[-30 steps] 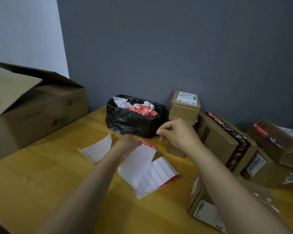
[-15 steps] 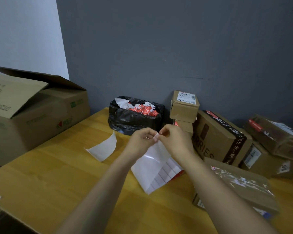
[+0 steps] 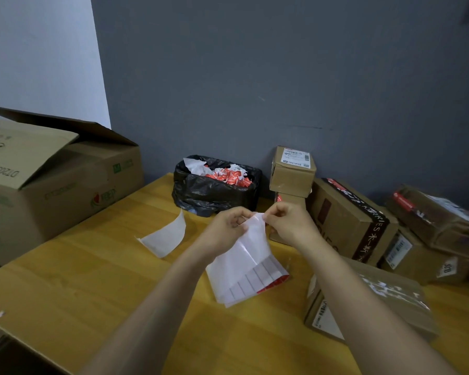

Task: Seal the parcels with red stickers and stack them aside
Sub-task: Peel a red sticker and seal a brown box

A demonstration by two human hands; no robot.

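Sticker sheet: the sticker sheet [image 3: 244,266] hangs from both hands over the counter [image 3: 79,280]. Its long axis runs from the pinched top edge down toward the person. White panels face the camera and a red strip shows at the low right edge.
Left hand: the left hand [image 3: 225,228] has its fingers [image 3: 240,220] curled closed on the sheet's top edge.
Right hand: the right hand [image 3: 290,226] pinches the same edge just beside the left. Whether it has a single sticker or only the backing cannot be told.
Key relation: a flat parcel [image 3: 385,301] lies right of the sheet and nearer the person, under the right forearm, so the right hand looks the nearer one to carry a sticker across.
Materials: the sheet is thin, glossy and limp, creased mid-way. The parcel is brown cardboard under shiny tape.
Outward: beyond the sheet sits a black bin bag [image 3: 214,193] of red-and-white scraps. To the sheet's left lies a curled white backing [image 3: 165,236], and to its right are stacked parcels [image 3: 347,220].
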